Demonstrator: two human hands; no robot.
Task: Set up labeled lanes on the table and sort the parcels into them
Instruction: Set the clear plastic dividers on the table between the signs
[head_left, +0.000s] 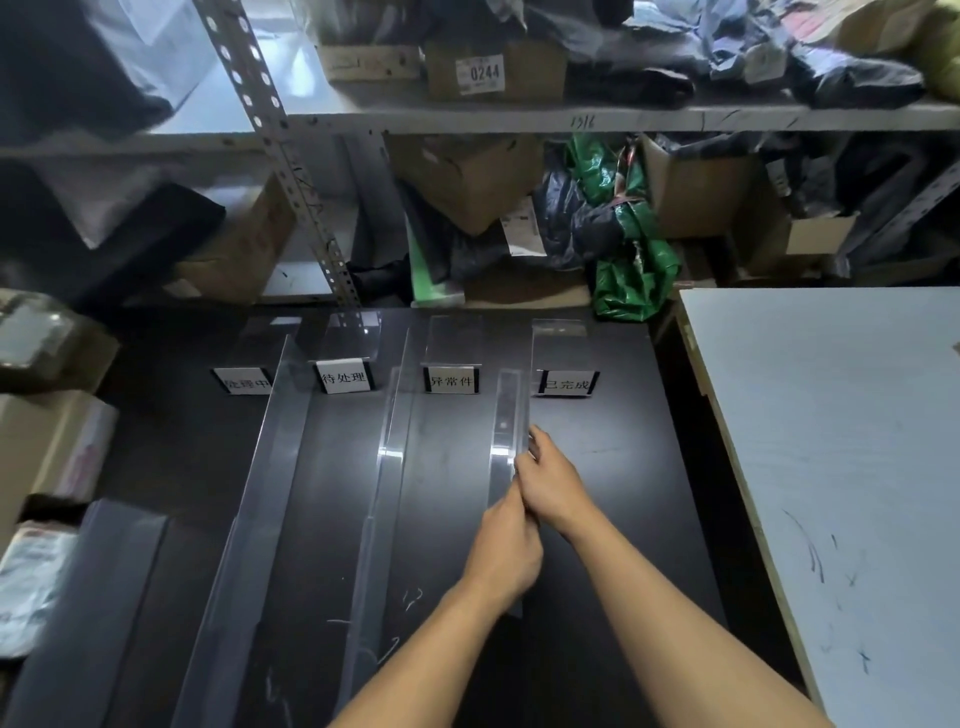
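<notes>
Two hands, left hand (506, 545) nearer than right hand (551, 480), in a grip on the rightmost divider (506, 410).

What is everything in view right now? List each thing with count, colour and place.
black table: one, black, centre
clear dividers: three, transparent, standing lengthwise on the black table
label stands: four, white cards with black print, row at the table's far end
angled sheet: one, greyish, table's near left
white tabletop: one, white, right
shelf rack: one, grey metal, behind the table
cardboard boxes: several, brown, on the shelves and far left
green bag: one, green, lower shelf
white mailer bag: one, white, left edge
left hand: one, gripping the rightmost divider
right hand: one, gripping the same divider, farther along
</notes>
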